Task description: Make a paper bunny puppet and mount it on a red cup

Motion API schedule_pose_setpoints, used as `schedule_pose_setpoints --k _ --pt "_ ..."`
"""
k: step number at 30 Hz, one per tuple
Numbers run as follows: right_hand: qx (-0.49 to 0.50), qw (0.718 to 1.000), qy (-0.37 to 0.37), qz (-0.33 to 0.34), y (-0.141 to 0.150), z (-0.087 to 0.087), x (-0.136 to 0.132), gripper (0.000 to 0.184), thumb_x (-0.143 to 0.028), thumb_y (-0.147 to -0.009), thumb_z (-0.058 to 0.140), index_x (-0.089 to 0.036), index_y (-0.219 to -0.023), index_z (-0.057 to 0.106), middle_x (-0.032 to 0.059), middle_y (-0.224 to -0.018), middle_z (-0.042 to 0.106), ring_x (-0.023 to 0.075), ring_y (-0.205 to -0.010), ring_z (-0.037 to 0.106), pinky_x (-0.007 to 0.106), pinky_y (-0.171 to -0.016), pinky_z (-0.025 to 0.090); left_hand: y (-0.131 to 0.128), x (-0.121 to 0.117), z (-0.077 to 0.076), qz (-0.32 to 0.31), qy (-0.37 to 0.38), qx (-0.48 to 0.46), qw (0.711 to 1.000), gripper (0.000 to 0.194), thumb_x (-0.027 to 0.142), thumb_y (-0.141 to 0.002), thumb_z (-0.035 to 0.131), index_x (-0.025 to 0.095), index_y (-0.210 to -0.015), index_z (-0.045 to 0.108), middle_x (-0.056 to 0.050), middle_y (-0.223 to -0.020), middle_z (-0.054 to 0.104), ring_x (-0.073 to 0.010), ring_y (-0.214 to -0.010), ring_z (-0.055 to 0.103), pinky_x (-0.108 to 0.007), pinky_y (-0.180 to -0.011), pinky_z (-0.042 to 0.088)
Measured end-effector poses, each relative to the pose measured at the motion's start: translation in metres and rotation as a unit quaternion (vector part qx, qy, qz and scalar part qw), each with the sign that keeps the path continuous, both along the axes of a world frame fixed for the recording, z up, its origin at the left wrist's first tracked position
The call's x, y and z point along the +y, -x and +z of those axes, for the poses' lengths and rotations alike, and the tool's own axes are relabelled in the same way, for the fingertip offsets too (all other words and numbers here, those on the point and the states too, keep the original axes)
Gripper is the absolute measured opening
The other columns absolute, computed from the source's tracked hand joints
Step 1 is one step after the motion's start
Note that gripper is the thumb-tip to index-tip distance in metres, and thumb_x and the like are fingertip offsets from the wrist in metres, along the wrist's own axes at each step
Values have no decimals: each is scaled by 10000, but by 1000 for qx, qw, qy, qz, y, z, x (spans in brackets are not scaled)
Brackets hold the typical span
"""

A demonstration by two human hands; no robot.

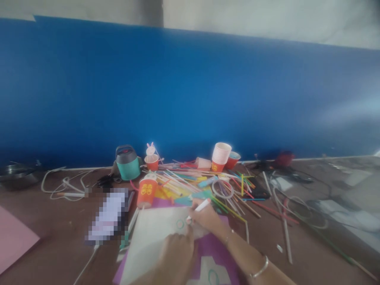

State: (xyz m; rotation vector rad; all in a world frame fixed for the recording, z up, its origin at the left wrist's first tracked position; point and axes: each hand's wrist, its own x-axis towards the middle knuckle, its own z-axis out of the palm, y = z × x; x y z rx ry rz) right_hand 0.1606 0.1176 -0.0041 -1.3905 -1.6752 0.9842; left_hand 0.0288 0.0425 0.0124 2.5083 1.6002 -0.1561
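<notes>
My right hand point(208, 217) holds a white pen point(201, 206) with its tip on a white sheet of paper point(151, 241), right beside a small green circle point(180, 224) drawn there. My left hand point(175, 253) lies flat on the same sheet, pressing it down just below the circle. The white sheet lies on purple paper point(216, 253), which shows another green circle point(213, 276) near the bottom edge. A bracelet sits on my right wrist.
Beyond the paper lie several coloured straws point(204, 182), a tape ring point(222, 189), red paper cups point(146, 192), a stack of cups point(220, 156) and a teal pot point(127, 162). Cables run left and right. A pink sheet point(13, 237) lies at the left. A blue wall stands behind.
</notes>
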Motion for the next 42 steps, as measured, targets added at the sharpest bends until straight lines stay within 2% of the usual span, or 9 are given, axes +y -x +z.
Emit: schedule_pose_setpoints --k 9,20,28,31,36,42 --pt "-11 1000 17 -14 2 4 -2 187 -262 -694 551 -221 -569 418 -56 -459 481 115 -471 491 202 -443 340 -1 2 4 1 11 3 1000 436 160 -912 431 95 -1338 499 -170 -839 726 -283 -804 704 -354 -684 525" --pt "-14 1000 17 -14 5 12 -5 179 -245 -669 553 -221 -558 414 -66 -446 470 111 -472 502 190 -439 351 0 1 -1 2 -4 -2 1000 448 150 -903 425 81 -1341 495 -171 -828 724 -289 -798 703 -356 -678 522" --pt "-15 999 33 -6 4 9 -5 186 -275 -685 554 -220 -578 413 -65 -470 484 114 -496 529 190 -450 360 -1 0 7 0 15 10 1000 446 162 -922 403 76 -1354 469 -159 -849 720 -284 -823 693 -384 -717 535" --pt "16 999 34 -6 2 3 -2 190 -279 -694 551 -221 -579 411 -53 -472 511 126 -494 545 205 -464 377 -1 -1 9 7 15 9 1000 424 161 -923 401 80 -1328 500 -163 -931 706 -282 -889 676 -392 -759 541" --pt "54 998 35 -3 0 -7 4 187 -268 -690 560 -219 -583 414 -59 -458 508 114 -456 519 204 -454 369 -2 -1 7 18 -18 2 1000 418 169 -911 428 126 -1317 520 -185 -1323 532 -260 -962 657 -353 -751 566" --pt "41 998 42 -4 0 -3 2 191 -268 -691 553 -218 -571 413 -68 -440 482 100 -423 488 190 -411 331 0 -2 5 -22 -27 52 998 472 93 -898 378 129 -1357 481 -194 -1358 497 -213 -827 692 -302 -696 573"
